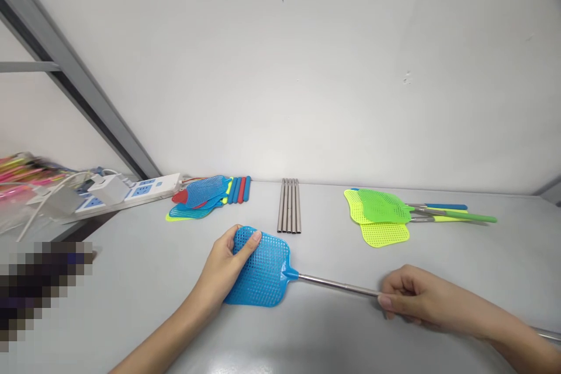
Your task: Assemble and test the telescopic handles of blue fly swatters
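A blue fly swatter head [265, 272] with a perforated mesh lies in front of me, and my left hand [230, 257] grips its left edge, thumb on top. From its neck a thin metal telescopic rod [337, 285] runs to the right. Around the far end of that rod the fingers of my right hand [412, 298] are closed; whatever part lies inside the palm is hidden. Behind, several metal tubes [289, 207] lie side by side. At the back left is a pile of loose swatter heads [205, 191] beside a row of coloured handle grips [239, 190].
Complete fly swatters [381, 207] in green, yellow and blue are stacked at the right of the grey table [144, 304]. A white power strip [149, 190] with plugged-in adapters and cables stands at the left. A wall rises behind the table; a pixelated patch covers the lower left.
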`<state>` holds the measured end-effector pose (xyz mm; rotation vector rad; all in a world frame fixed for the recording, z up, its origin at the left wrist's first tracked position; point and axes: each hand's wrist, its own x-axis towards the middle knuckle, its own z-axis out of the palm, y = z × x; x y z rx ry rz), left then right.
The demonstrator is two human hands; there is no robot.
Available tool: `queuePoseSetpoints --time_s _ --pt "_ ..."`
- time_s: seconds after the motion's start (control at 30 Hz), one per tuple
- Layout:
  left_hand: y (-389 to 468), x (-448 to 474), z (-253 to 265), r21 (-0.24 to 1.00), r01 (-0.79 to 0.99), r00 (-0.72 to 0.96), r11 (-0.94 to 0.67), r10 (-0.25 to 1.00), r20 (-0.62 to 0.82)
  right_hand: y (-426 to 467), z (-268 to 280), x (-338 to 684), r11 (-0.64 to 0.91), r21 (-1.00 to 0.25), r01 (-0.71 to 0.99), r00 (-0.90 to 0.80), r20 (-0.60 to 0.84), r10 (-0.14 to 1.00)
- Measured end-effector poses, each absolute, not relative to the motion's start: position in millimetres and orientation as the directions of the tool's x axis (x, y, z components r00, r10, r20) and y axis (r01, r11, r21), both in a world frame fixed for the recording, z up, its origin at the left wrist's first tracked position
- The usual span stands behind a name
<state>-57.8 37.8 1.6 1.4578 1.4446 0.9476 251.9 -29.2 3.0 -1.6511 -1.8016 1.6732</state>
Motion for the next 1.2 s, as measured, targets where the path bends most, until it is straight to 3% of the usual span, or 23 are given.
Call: queuePoseSetpoints --time_s 0.27,0.77,1.2 --pt "39.2 -58.1 4.0 0.918 0.394 0.006 -0.035 0.999 0.036 -30.0 -0.1 252.3 -0.301 -0.767 0.566 -0.326 -0.544 0.773" --pt "37.0 -54.7 -0.5 0.891 0.453 -0.021 -0.019 0.999 0.031 -33.7 -5.5 246.8 -0.181 -0.806 0.563 -0.384 -0.449 0.807" --pt "23.7 -48.8 -3.5 0.873 0.485 -0.079 -0.047 0.992 0.097 -38.5 -1.5 239.2 -0.372 -0.847 0.381 -0.465 -0.523 0.714"
